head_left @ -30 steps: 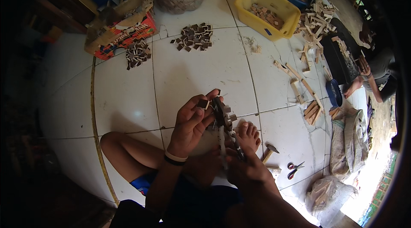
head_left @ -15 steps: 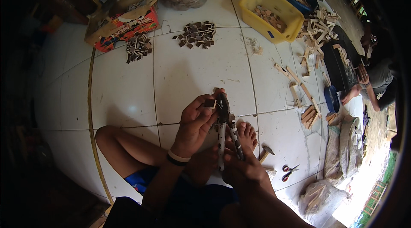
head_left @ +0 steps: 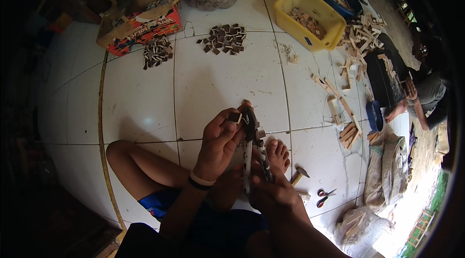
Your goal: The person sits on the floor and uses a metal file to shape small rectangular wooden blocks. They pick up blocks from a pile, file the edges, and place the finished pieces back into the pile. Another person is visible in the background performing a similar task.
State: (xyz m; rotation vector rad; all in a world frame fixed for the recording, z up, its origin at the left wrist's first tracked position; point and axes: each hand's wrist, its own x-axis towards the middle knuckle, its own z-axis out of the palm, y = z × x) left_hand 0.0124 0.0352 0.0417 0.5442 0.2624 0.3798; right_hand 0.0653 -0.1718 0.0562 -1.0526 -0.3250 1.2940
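Note:
Between the thumb and fingers of my left hand (head_left: 216, 144), a small square wooden piece (head_left: 235, 117) with a dark brown face and pale edge is pinched. The fingers curl behind the head of the pliers (head_left: 250, 127), which stands right beside the piece. My right hand (head_left: 275, 194) is wrapped round the lower ends of the pliers' handles, which are white with dark worn patches. Whether the jaws touch the piece cannot be made out. Another small brown bit (head_left: 261, 133) shows by the right side of the pliers' head.
Two piles of dark-faced pieces (head_left: 224, 39) lie ahead, by a red cardboard box (head_left: 145, 28). A yellow tub (head_left: 310, 18) of pieces and scattered wood strips (head_left: 348, 134) are at right. A hammer (head_left: 300, 174) and scissors (head_left: 325, 198) lie near my foot. Another person's hand (head_left: 410, 88) is far right.
The pliers have shifted slightly left, and my right hand has moved a little with them. My left hand still pinches the square piece, which has tilted slightly.

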